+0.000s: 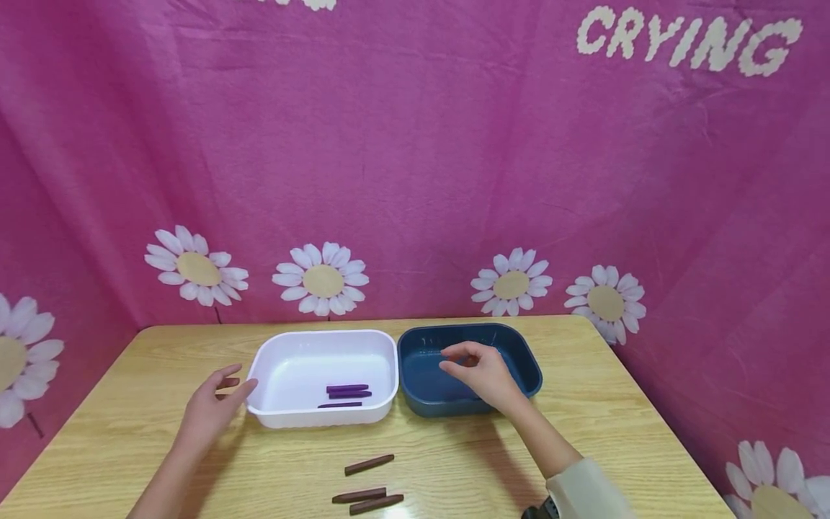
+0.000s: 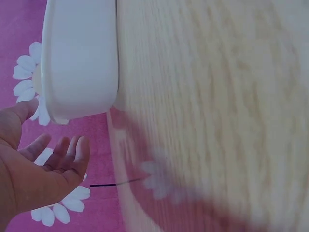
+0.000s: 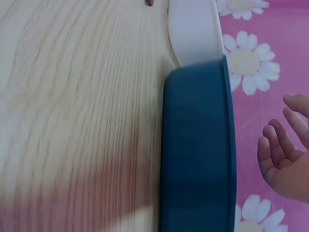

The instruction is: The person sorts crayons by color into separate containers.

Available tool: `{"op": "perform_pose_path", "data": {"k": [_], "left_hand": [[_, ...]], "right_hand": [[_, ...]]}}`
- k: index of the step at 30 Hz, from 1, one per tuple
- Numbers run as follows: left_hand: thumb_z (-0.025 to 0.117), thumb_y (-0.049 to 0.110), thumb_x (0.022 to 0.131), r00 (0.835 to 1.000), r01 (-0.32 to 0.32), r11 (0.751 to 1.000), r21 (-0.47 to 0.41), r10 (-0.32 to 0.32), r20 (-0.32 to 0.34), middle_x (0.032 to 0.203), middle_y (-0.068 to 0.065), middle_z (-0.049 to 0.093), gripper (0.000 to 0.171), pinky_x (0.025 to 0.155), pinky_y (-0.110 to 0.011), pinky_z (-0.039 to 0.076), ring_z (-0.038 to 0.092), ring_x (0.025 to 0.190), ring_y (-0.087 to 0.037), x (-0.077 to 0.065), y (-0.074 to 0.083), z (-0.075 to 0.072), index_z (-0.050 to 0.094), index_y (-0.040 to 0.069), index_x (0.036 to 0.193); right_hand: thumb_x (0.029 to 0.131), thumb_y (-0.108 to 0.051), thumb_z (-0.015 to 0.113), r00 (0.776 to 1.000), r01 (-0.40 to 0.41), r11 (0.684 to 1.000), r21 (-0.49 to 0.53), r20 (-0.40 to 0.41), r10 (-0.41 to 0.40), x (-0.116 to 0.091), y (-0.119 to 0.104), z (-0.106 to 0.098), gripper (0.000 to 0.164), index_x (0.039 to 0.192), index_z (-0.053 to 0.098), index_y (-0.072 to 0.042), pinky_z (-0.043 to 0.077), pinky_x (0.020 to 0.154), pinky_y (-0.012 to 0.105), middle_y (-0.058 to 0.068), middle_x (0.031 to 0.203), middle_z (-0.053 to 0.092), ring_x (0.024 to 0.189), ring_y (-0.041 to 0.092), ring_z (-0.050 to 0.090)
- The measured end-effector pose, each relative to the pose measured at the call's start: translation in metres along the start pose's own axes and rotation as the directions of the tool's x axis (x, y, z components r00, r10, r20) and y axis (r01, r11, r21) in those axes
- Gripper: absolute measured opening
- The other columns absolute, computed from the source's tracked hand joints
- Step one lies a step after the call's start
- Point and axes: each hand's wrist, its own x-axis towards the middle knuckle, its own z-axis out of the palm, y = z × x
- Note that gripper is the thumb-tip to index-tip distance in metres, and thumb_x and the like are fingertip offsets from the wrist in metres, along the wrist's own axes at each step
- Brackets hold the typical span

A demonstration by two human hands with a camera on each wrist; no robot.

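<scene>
My left hand (image 1: 210,407) is at the left end of the white tray (image 1: 318,416), its thumb at the rim and its fingers loosely bent with nothing in them. Inside that tray lie three purple crayons (image 1: 349,394) near the front right. Over the dark blue tray (image 1: 431,409) hovers my right hand (image 1: 486,373), thumb and fingertips apart and nothing between them. In the right wrist view this hand (image 3: 289,154) shows above the blue tray's rim, fingers softly curved. On the table before the trays lie three brown crayons (image 1: 369,464), two of them side by side nearest me.
Both trays stand side by side near the back of the wooden table (image 1: 272,468). A pink cloth (image 1: 415,180) with white daisies and lettering hangs behind and along the sides. A black wrist strap (image 1: 541,509) shows at my right sleeve (image 1: 586,490).
</scene>
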Motion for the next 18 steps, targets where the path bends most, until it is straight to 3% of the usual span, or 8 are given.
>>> {"op": "perform_pose_path", "data": {"k": [8,13,18], "left_hand": [[0.058,0.042,0.089,0.999,-0.025,1.000,0.018,0.025,-0.020,0.125,-0.024,0.052,0.064,0.065,-0.020,0.049,0.054,0.099,-0.026,-0.010,0.005,-0.004,0.041,0.004,0.138],[0.060,0.041,0.088,0.999,-0.032,0.999,0.029,0.033,-0.027,0.120,-0.020,0.055,0.063,0.064,-0.019,0.048,0.054,0.090,-0.013,-0.018,0.008,-0.004,0.044,0.006,0.137],[0.063,0.037,0.088,0.996,-0.078,0.997,0.014,0.078,-0.037,0.114,-0.017,0.059,0.058,0.063,-0.018,0.049,0.051,0.082,-0.001,-0.028,0.010,-0.003,0.048,0.006,0.134]], "right_hand": [[0.082,-0.034,0.070,0.995,-0.047,0.999,0.006,-0.088,0.048,-0.008,0.013,-0.028,0.038,0.112,0.067,-0.011,0.053,0.069,0.028,0.005,0.104,0.066,0.086,0.017,0.059],[0.083,-0.034,0.069,0.982,-0.097,0.994,0.059,-0.158,0.105,-0.015,0.022,-0.048,0.044,0.117,0.063,-0.006,0.054,0.074,0.024,0.005,0.105,0.065,0.085,0.008,0.058],[0.084,-0.034,0.068,0.952,-0.155,0.983,0.103,-0.252,0.176,-0.019,0.034,-0.067,0.049,0.121,0.061,-0.003,0.054,0.071,0.020,-0.012,0.094,0.064,0.081,-0.001,0.057]]}}
